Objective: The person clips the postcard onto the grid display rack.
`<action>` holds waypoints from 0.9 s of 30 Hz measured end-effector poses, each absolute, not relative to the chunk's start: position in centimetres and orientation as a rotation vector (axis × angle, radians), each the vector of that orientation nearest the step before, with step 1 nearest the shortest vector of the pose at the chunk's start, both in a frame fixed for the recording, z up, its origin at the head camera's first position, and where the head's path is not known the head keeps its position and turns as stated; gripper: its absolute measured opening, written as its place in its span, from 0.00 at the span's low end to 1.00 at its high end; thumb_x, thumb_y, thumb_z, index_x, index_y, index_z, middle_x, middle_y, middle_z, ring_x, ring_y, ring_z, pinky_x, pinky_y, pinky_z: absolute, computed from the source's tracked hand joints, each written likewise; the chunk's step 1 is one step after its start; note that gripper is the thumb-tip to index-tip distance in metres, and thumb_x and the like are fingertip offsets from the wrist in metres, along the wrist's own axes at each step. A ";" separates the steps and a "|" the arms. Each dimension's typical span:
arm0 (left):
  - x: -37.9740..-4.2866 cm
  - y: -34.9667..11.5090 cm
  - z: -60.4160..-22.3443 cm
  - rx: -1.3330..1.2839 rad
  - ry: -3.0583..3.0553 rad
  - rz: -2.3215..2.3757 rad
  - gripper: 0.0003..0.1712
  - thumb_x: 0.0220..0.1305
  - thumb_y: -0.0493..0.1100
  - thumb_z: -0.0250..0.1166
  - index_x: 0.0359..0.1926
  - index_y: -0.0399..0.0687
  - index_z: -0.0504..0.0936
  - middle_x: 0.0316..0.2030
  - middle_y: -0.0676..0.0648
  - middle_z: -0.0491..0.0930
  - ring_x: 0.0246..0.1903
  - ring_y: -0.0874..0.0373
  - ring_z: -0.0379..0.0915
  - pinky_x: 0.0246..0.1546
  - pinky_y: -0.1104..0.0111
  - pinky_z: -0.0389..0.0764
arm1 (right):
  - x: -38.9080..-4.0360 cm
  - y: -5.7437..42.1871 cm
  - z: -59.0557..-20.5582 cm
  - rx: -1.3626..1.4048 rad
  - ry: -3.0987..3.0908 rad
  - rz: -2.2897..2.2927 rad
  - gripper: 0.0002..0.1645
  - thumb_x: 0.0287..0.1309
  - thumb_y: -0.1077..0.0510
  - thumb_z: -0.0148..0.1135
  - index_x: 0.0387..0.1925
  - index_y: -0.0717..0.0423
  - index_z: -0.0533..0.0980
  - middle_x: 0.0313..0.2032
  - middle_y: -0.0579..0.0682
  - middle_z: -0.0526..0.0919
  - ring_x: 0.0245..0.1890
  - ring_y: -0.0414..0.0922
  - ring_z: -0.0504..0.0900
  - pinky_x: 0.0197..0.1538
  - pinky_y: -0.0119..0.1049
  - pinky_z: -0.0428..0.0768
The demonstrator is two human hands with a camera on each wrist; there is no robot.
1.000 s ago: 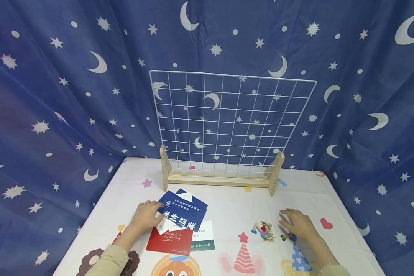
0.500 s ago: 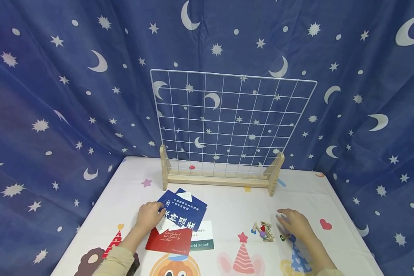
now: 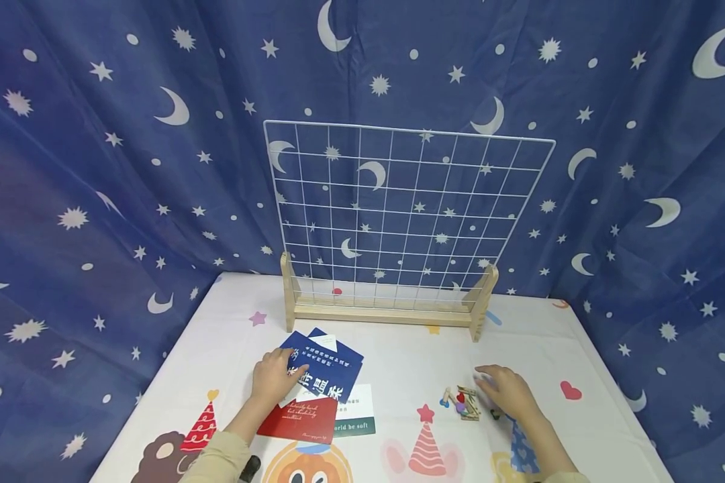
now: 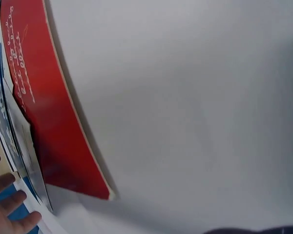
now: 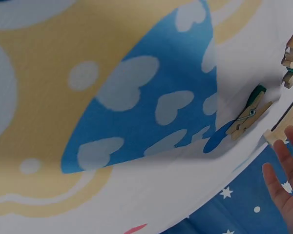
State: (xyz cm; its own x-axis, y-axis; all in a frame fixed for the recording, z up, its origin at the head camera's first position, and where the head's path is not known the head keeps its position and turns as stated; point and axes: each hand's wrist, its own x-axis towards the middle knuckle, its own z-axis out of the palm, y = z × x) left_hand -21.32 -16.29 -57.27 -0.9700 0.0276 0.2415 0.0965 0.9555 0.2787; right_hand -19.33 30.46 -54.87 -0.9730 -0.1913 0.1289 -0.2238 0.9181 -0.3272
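Note:
My left hand (image 3: 272,377) reaches over the left end of an overlapping blue card (image 3: 332,372) with white writing, thumb and a finger touching its face. Spread fingers (image 4: 12,202) of that hand show beside the cards in the left wrist view. Below the blue card lies a red card (image 3: 302,422), and a white and green card (image 3: 356,410) sits partly under them. My right hand (image 3: 507,392), fingers loosely extended and holding nothing, is over the table beside several small wooden clothespins (image 3: 469,407). One clothespin (image 5: 246,117) lies apart, close to this hand.
A white wire grid (image 3: 405,208) stands upright in a wooden base (image 3: 380,314) behind the cards. The patterned white tablecloth (image 3: 417,362) covers the table. A blue curtain (image 3: 157,168) with moons and stars hangs behind and at both sides.
My left hand has shifted right, farther over the blue card. The right hand has drifted slightly left, closer to the clothespins. The cards have barely moved.

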 end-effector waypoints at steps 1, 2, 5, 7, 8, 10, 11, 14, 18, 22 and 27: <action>-21.4 -16.2 -57.3 -0.092 -2.890 -0.424 0.37 0.52 0.61 0.67 0.52 0.36 0.77 0.47 0.35 0.79 0.46 0.40 0.75 0.43 0.49 0.78 | -19.4 30.3 -54.9 0.322 -2.983 0.532 0.15 0.57 0.56 0.63 0.44 0.60 0.80 0.44 0.60 0.84 0.46 0.59 0.81 0.49 0.55 0.79; -21.4 -16.1 -57.4 -0.094 -2.907 -0.425 0.40 0.52 0.63 0.66 0.54 0.36 0.76 0.50 0.34 0.77 0.49 0.38 0.74 0.46 0.46 0.77 | -19.5 30.2 -54.9 0.325 -2.983 0.534 0.15 0.57 0.56 0.63 0.44 0.60 0.80 0.44 0.60 0.84 0.46 0.59 0.81 0.50 0.55 0.78; -21.4 -15.8 -57.6 -0.096 -2.969 -0.425 0.47 0.50 0.68 0.64 0.59 0.35 0.71 0.58 0.31 0.71 0.58 0.33 0.65 0.55 0.38 0.68 | -19.7 30.0 -55.2 0.333 -2.985 0.545 0.15 0.57 0.56 0.63 0.44 0.60 0.80 0.44 0.60 0.84 0.47 0.59 0.81 0.50 0.55 0.78; -21.5 -15.6 -57.9 -0.095 -2.997 -0.424 0.52 0.47 0.71 0.63 0.61 0.34 0.69 0.61 0.29 0.67 0.62 0.29 0.59 0.59 0.35 0.61 | -19.8 29.9 -55.4 0.345 -2.993 0.550 0.15 0.57 0.55 0.63 0.44 0.60 0.80 0.44 0.60 0.84 0.47 0.59 0.81 0.50 0.55 0.78; -21.5 -15.5 -58.0 -0.093 -3.010 -0.429 0.54 0.46 0.71 0.63 0.62 0.33 0.68 0.62 0.29 0.66 0.63 0.28 0.57 0.59 0.34 0.59 | -19.9 29.8 -55.5 0.347 -2.994 0.553 0.15 0.57 0.56 0.63 0.43 0.60 0.80 0.44 0.60 0.84 0.47 0.59 0.81 0.50 0.54 0.78; -21.6 -15.2 -58.2 -0.076 -3.050 -0.455 0.58 0.45 0.73 0.64 0.64 0.32 0.64 0.64 0.29 0.62 0.65 0.28 0.52 0.61 0.32 0.54 | -19.9 29.8 -55.6 0.354 -2.996 0.563 0.15 0.56 0.56 0.63 0.44 0.60 0.80 0.44 0.60 0.84 0.47 0.59 0.81 0.51 0.54 0.78; -21.7 -15.1 -58.3 -0.065 -3.070 -0.465 0.60 0.44 0.73 0.64 0.65 0.32 0.62 0.65 0.29 0.61 0.66 0.28 0.51 0.61 0.31 0.52 | -20.0 29.7 -55.7 0.355 -2.998 0.563 0.15 0.56 0.56 0.63 0.44 0.60 0.80 0.44 0.59 0.84 0.47 0.58 0.81 0.51 0.54 0.78; -21.6 -14.8 -58.2 -0.034 -3.125 -0.489 0.65 0.41 0.73 0.66 0.67 0.31 0.57 0.67 0.29 0.57 0.67 0.28 0.47 0.61 0.29 0.49 | -19.9 29.5 -55.7 0.357 -3.001 0.567 0.15 0.56 0.57 0.63 0.44 0.60 0.80 0.44 0.59 0.84 0.47 0.58 0.81 0.51 0.54 0.78; -21.5 -14.7 -57.6 -0.023 -3.149 -0.517 0.65 0.40 0.70 0.68 0.68 0.30 0.57 0.68 0.29 0.56 0.67 0.28 0.47 0.60 0.29 0.49 | -19.6 29.4 -55.7 0.350 -3.004 0.574 0.14 0.56 0.57 0.64 0.43 0.59 0.80 0.44 0.59 0.84 0.47 0.58 0.81 0.50 0.54 0.79; -21.6 -14.9 -56.9 -0.014 -3.163 -0.578 0.63 0.40 0.67 0.71 0.67 0.30 0.58 0.67 0.29 0.57 0.67 0.28 0.48 0.60 0.29 0.51 | -19.5 29.7 -55.7 0.355 -3.039 0.552 0.14 0.56 0.57 0.64 0.44 0.59 0.80 0.44 0.59 0.84 0.47 0.58 0.81 0.50 0.54 0.79; -22.2 -15.4 -56.0 -0.001 -3.158 -0.639 0.59 0.38 0.59 0.76 0.64 0.30 0.62 0.63 0.29 0.63 0.63 0.30 0.56 0.56 0.32 0.61 | -19.3 30.4 -55.5 0.325 -3.086 0.496 0.14 0.56 0.56 0.64 0.43 0.58 0.80 0.44 0.59 0.84 0.47 0.58 0.81 0.50 0.54 0.78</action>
State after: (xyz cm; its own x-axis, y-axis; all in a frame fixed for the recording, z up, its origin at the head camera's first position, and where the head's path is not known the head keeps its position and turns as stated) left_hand -22.15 -15.43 -56.01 -0.9968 0.0163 -0.0787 -0.0155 0.9215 0.3880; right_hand -19.34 30.37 -55.49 -0.9786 -0.2036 0.0315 -0.2032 0.9288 -0.3098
